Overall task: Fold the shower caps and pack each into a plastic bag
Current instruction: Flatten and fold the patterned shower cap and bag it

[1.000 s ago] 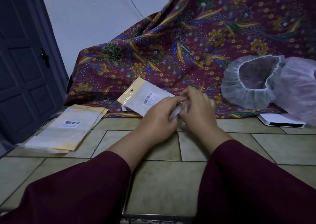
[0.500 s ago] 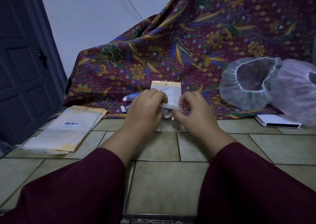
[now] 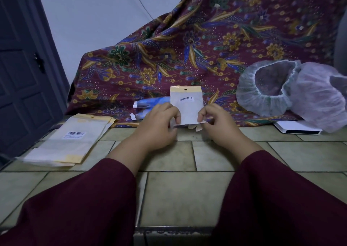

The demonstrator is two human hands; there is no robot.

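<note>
Both hands, left hand (image 3: 159, 125) and right hand (image 3: 217, 124), pinched the bag (image 3: 186, 107) upright at its lower corners. Packing seemed in hand; next, its mouth likely needed spreading.

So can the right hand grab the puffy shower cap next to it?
Probably yes, but not yet. The right hand is pinching the plastic bag. The shower cap sits open to its right with nothing between them.

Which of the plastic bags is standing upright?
The small bag pinched at its bottom edge by both hands; the other bags lie flat in a stack on the floor at left.
</note>
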